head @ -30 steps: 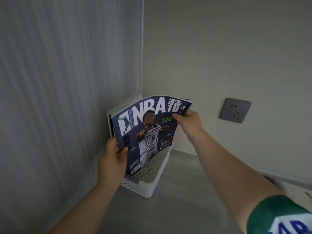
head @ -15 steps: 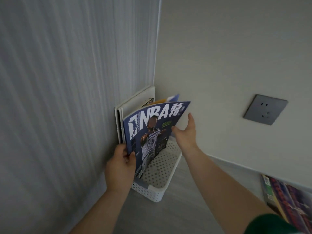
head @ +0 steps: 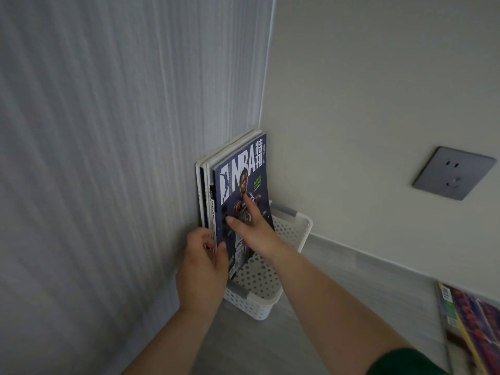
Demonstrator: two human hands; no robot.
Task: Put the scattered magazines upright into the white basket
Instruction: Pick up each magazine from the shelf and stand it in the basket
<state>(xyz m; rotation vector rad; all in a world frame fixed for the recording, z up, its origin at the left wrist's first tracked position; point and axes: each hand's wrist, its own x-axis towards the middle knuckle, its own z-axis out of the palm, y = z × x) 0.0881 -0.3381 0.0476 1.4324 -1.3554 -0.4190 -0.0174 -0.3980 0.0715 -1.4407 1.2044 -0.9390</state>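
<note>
The white perforated basket [head: 303, 228] stands on the grey floor in the corner. A dark blue NBA magazine [head: 243, 169] stands upright in it, pressed against a few other upright magazines [head: 204, 182] that lean on the striped wall. My left hand [head: 203, 269] grips the near edges of the stack, thumb on the NBA cover. My right hand [head: 250, 228] lies flat with fingers spread on the NBA cover, pushing it toward the stack.
A grey wall socket [head: 451, 173] sits on the beige wall to the right. More magazines [head: 470, 326] lie flat on the floor at the lower right edge. The right half of the basket holds nothing.
The NBA magazine has gone from tilted and curved to upright against the stack. My right hand left its top corner and now presses flat on the cover. The view shifted left.
</note>
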